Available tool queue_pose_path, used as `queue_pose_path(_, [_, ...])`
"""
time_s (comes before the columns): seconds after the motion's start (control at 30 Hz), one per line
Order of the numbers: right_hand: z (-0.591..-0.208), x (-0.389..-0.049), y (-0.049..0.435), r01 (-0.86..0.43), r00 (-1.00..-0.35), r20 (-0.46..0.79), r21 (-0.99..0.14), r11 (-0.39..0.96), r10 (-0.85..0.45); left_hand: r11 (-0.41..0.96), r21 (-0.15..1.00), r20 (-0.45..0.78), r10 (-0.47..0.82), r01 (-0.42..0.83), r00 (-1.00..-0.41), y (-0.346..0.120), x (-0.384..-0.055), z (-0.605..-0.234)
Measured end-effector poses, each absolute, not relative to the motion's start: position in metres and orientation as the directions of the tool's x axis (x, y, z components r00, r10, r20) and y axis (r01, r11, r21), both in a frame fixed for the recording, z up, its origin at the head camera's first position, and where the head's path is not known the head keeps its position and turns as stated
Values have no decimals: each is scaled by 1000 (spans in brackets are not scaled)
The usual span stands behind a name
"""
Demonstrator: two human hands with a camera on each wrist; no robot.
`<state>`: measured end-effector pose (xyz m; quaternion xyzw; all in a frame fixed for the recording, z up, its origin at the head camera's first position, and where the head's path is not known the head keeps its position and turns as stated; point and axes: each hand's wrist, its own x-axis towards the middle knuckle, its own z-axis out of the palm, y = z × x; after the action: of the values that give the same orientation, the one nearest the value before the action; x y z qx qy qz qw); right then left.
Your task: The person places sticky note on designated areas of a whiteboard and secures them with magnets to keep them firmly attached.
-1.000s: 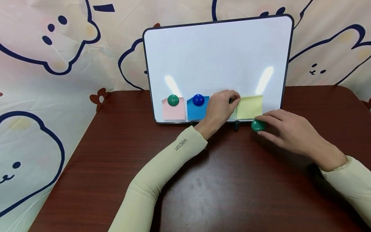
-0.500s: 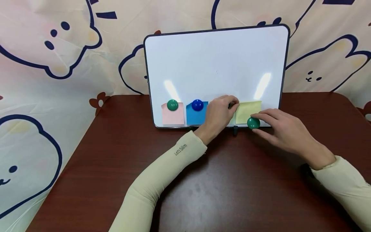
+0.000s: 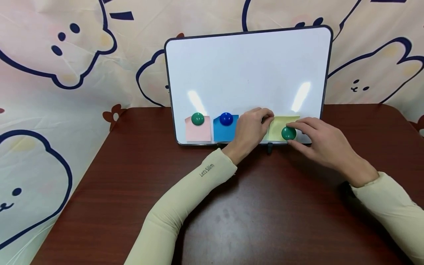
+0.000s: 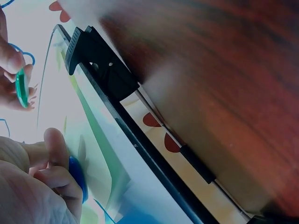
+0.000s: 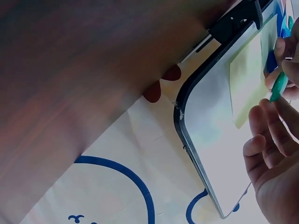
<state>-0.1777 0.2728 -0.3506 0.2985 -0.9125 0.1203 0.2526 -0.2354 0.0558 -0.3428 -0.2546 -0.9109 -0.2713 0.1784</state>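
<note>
My left hand [image 3: 251, 127] is at the lower edge of the whiteboard [image 3: 245, 70], its curled fingers at a round blue magnet [image 4: 77, 177] over a pale green sticky note [image 4: 91, 158]. In the head view that hand hides this magnet and most of the note. To the right, my right hand [image 3: 326, 141] pinches a round green magnet [image 3: 289, 133] between thumb and fingers, in front of the yellow sticky note [image 3: 276, 125]. In the right wrist view the green magnet [image 5: 279, 86] appears edge-on, apart from the board surface.
Left on the board, another green magnet [image 3: 197, 119] sits on a pink note [image 3: 198, 133] and another blue magnet [image 3: 226, 119] on a blue note [image 3: 225, 134]. A black stand clip [image 4: 103, 65] grips the board's lower edge. The dark wooden table [image 3: 251, 209] meets a cartoon-print cloth [image 3: 92, 66] behind.
My right hand has carried the green magnet up and left, from below the board's edge to in front of the yellow note. The left hand stays at its place on the board.
</note>
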Motion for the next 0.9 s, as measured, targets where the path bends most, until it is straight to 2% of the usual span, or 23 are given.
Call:
queue_pose_path(0.47, [-348, -188, 265, -561, -709, 566, -91, 823, -421, 718, 376, 497, 378, 586, -781, 56, -236, -345])
queue_pose_path(0.9, [-345, -196, 261, -556, -703, 586, -99, 825, -403, 737, 371, 466, 378, 564, -800, 56, -237, -343])
